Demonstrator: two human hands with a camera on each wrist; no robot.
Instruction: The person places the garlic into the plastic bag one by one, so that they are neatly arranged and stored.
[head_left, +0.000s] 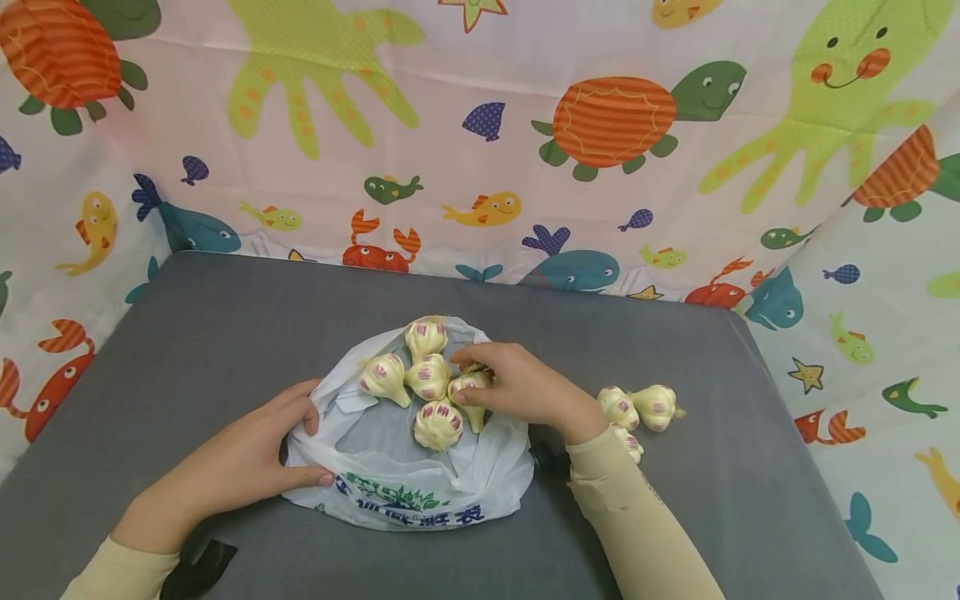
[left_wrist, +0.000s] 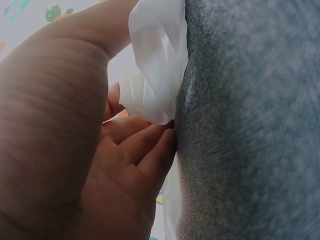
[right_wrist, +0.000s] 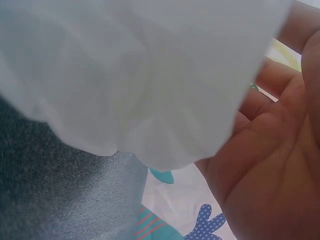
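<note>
A white plastic bag [head_left: 480, 492] with green and blue print lies spread open on the grey table. Several garlic bulbs [head_left: 431, 377] with purple streaks sit inside it. My left hand [head_left: 247, 450] holds the bag's left edge, thumb at the front and fingers at the side. In the left wrist view, the bag [left_wrist: 155, 60] hangs between thumb and fingers. Over the bag's right side, my right hand [head_left: 517, 383] grips a garlic bulb [head_left: 471, 388] with thumb and fingers. The bag [right_wrist: 150, 90] hides that bulb in the right wrist view.
Beyond the right forearm, a few more garlic bulbs [head_left: 656, 407] lie on the grey table [head_left: 705, 500], one partly behind the sleeve. A curtain [head_left: 450, 167] printed with sea animals stands around the table's back and sides. A black strap [head_left: 206, 567] shows by the left wrist.
</note>
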